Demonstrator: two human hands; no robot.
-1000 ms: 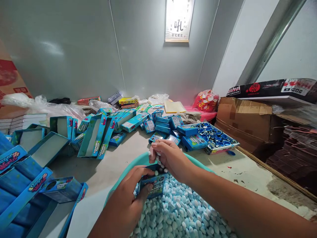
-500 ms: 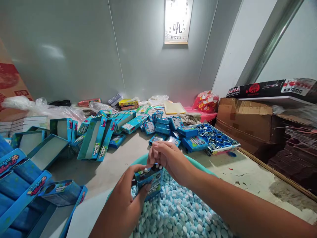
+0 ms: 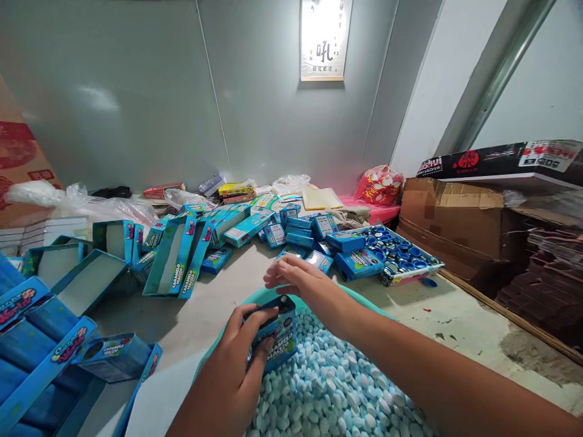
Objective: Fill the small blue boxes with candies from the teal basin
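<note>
My left hand [image 3: 239,352] is closed around a small blue candy box [image 3: 286,337] with "Caramelo" lettering, its fingers lying across the box top. The box is held just over pale blue and white candies [image 3: 337,388], which fill a teal basin [image 3: 364,305]. Above and to the right of the box, my right hand [image 3: 310,288] is open, its fingers stretched out towards the left. Nothing shows in that hand, though its palm side is hidden. A display carton [image 3: 68,343] at the lower left holds several similar blue boxes.
Empty display cartons [image 3: 168,255] stand and lean on the table at left. Several blue candy boxes [image 3: 359,264] lie behind the basin, beside a tray of blue ring-shaped caps [image 3: 405,255]. A brown cardboard box [image 3: 449,224] stands at the right, beyond the table's edge strip [image 3: 501,312].
My right hand has lifted slightly off the box top, and its curled fingers have straightened. My left fingers have moved over the top of the box, which has turned a little.
</note>
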